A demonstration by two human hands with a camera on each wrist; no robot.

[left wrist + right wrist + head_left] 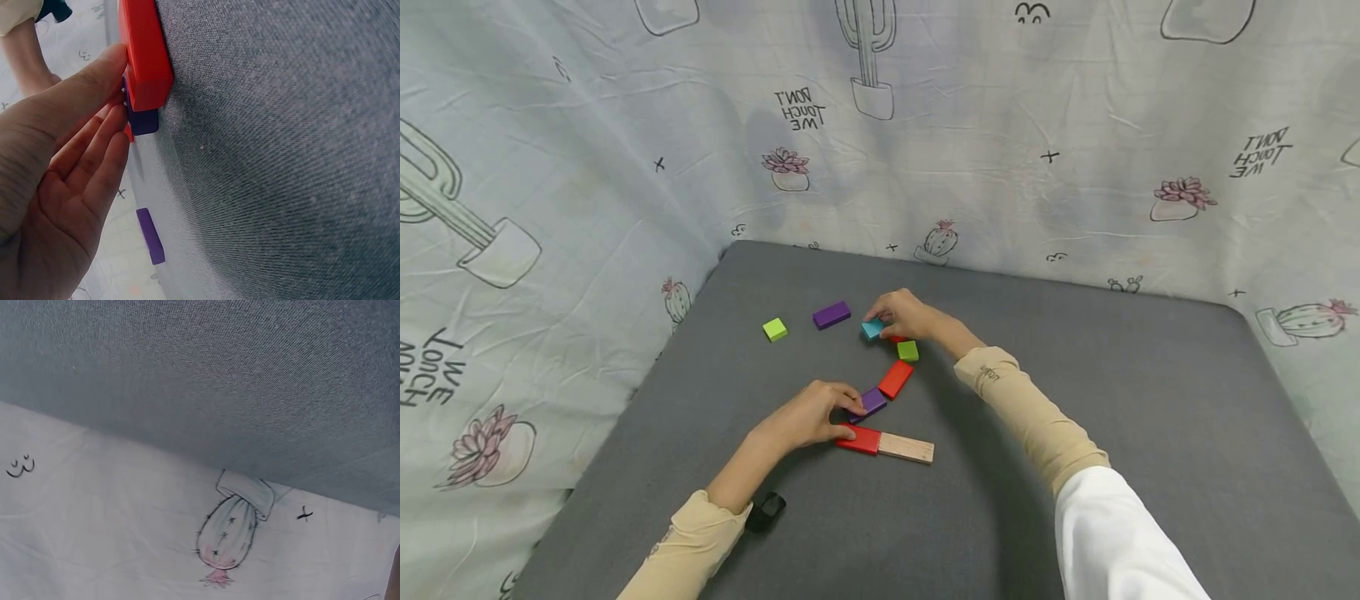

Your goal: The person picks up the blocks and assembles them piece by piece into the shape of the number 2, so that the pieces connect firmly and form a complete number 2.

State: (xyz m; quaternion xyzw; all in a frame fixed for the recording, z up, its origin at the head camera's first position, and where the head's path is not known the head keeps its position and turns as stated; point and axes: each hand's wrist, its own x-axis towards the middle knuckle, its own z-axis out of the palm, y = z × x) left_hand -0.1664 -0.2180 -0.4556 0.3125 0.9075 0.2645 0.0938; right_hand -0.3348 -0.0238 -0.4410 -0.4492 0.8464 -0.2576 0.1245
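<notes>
My right hand (908, 315) pinches a light-blue block (872, 331) at the far end of a curved row of flat blocks. Partly under that hand is a red block (897, 338), followed by a green block (907, 352) and another red block (896, 380). My left hand (805, 415) is at the near end, fingertips at a purple block (872, 402). Its thumb touches the side of the nearest red block (859, 441), which meets a plain wooden block (907, 448) end to end. In the left wrist view, the fingers stretch loosely beside this red block (150, 56).
A loose purple block (832, 315) and a lime-green block (775, 330) lie at the back left of the grey table (1120, 400). A printed cloth (970, 150) hangs behind and to the sides. A small black device (766, 512) is at my left wrist.
</notes>
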